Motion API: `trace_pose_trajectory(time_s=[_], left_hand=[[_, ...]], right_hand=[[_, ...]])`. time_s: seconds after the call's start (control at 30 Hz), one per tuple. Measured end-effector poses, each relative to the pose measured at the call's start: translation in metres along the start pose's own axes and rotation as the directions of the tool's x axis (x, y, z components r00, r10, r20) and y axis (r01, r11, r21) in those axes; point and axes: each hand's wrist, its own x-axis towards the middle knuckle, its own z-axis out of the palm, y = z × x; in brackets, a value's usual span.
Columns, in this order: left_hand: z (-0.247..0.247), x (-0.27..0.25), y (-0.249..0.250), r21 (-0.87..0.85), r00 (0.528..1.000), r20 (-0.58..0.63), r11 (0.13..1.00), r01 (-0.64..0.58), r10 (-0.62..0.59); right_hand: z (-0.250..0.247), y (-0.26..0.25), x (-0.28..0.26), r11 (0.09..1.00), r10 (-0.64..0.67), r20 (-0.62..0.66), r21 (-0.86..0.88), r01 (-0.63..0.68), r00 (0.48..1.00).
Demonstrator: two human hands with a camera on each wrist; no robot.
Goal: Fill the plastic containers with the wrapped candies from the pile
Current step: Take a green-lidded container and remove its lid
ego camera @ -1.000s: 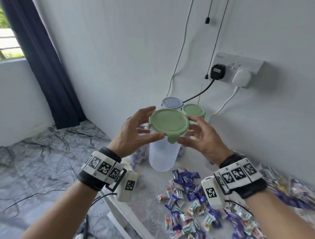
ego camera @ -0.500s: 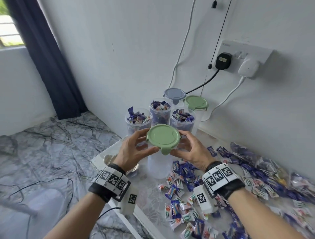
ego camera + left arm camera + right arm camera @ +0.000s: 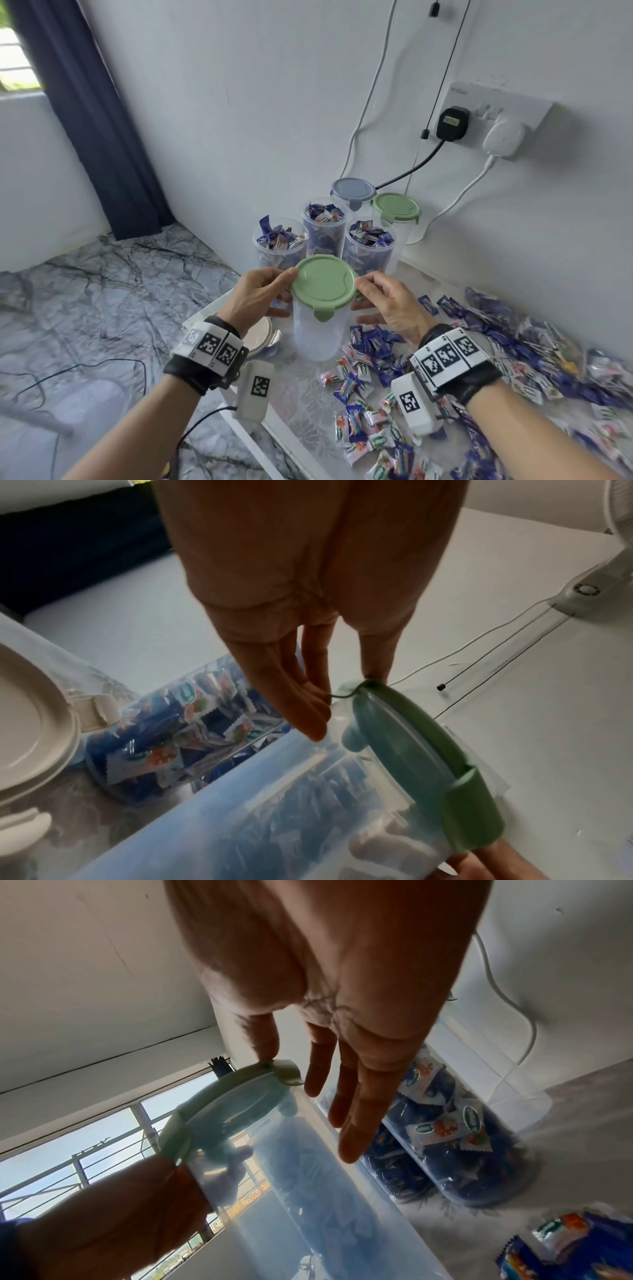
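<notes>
An empty clear plastic container [image 3: 320,337] with a green lid [image 3: 323,282] stands on the table in front of me. My left hand [image 3: 289,291] grips the lid's left edge, thumb on the rim and fingers against the wall below. My right hand [image 3: 359,301] grips the right edge the same way. In the left wrist view the left hand [image 3: 342,702] meets the lid [image 3: 421,753] at a clip. In the right wrist view the right hand [image 3: 308,1091] has its thumb on the lid [image 3: 219,1107]. Wrapped candies [image 3: 373,346] lie piled to the right.
Three open containers full of candies [image 3: 370,240] stand just behind. Two lidded ones, grey-blue [image 3: 352,188] and green [image 3: 395,207], stand against the wall. A beige lid [image 3: 262,337] lies left of the empty container. The table edge [image 3: 246,431] runs under my left wrist. Cables hang from a wall socket [image 3: 479,116].
Both hands have brought the lidded empty container down from in front of the wall onto the table. The view has tilted down, showing the filled containers.
</notes>
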Motion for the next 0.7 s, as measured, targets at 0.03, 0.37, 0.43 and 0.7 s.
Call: trace_pose_trajectory(time_s=[0.03,0.37,0.43,0.7], left_hand=[[0.001,0.001,0.001,-0.026,1.000,-0.002,1.000,-0.001,0.000],[0.011,0.005,-0.001,-0.116,0.998,-0.052,0.993,-0.033,0.027],[0.012,0.003,0.000,-0.137,0.998,-0.063,0.990,-0.031,0.023],[0.015,0.004,0.012,-0.227,0.992,-0.122,0.973,-0.047,0.020]], right_hand=[[0.000,0.000,0.001,1.000,0.006,-0.001,-0.008,-0.006,1.000],[-0.001,-0.008,0.006,0.994,0.084,0.013,0.065,-0.085,0.996],[-0.001,-0.010,0.004,0.998,0.061,-0.011,0.015,-0.060,0.998],[-0.001,-0.010,-0.007,0.997,0.046,-0.048,0.061,-0.043,0.998]])
